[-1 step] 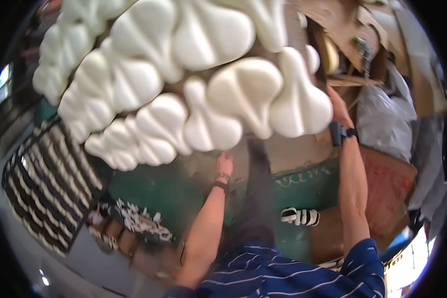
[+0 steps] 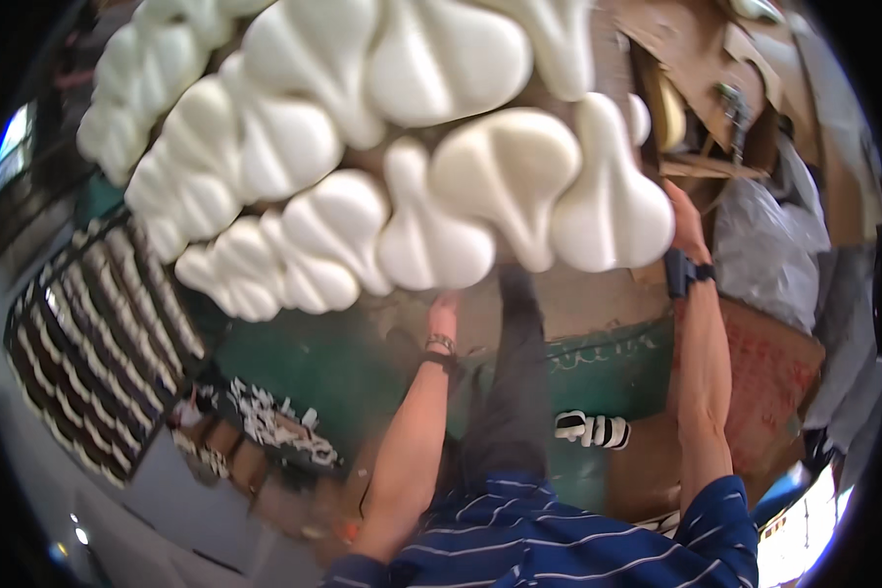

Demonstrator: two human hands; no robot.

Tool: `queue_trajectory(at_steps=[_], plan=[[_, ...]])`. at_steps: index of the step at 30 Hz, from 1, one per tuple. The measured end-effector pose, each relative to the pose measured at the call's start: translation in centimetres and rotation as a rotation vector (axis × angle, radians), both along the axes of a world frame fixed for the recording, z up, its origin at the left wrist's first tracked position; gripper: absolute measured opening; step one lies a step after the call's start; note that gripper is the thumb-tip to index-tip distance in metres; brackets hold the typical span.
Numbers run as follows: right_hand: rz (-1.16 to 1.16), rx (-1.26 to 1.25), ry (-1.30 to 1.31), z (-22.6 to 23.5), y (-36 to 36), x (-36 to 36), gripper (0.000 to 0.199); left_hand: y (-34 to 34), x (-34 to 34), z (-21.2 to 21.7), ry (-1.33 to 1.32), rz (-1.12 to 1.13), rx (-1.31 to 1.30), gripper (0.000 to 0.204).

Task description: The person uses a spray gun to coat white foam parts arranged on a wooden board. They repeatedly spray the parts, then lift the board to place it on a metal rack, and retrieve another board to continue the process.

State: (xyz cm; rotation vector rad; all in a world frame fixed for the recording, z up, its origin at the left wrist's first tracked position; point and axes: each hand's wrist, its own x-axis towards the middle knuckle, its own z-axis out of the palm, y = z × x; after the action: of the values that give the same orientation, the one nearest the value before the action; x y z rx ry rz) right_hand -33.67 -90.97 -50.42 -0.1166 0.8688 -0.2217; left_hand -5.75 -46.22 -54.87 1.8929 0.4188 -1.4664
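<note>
Before me, close to the view, is a large brown board (image 2: 610,69) bearing rows of white saddle-shaped foam pads (image 2: 505,176), each with a groove down its middle. The pads lie with wide and narrow ends alternating. At the board's right end is my right hand (image 2: 688,220), closed on its edge, with the fingers partly hidden. My left hand (image 2: 443,318) reaches up to the near edge, under the front row of pads. Its fingertips are hidden there, so I cannot tell whether it grips the board.
To the left stands a rack (image 2: 103,343) filled with rows of white pieces. White scraps (image 2: 274,421) lie on the green floor (image 2: 304,363). A black-and-white striped object (image 2: 593,429) is by my leg. On the right are a clear plastic bag (image 2: 769,245) and a reddish carton (image 2: 755,382).
The board and its pads have shifted slightly right in view. My right hand has moved right with its edge, and my left fingertips are now tucked behind the front pads.
</note>
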Motion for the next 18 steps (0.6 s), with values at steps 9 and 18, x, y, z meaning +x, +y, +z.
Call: queue_trajectory(at_steps=[9, 18], plan=[[-0.067, -0.596, 0.638, -0.9, 5.0, -8.1, 0.019, 4.5, 11.9, 4.2, 0.11, 1.323, -0.894, 0.044], [0.055, -0.923, 0.593, 15.1, 11.3, 4.0, 0.02, 12.4, 14.5, 9.3, 0.007, 1.391, -0.927, 0.035]])
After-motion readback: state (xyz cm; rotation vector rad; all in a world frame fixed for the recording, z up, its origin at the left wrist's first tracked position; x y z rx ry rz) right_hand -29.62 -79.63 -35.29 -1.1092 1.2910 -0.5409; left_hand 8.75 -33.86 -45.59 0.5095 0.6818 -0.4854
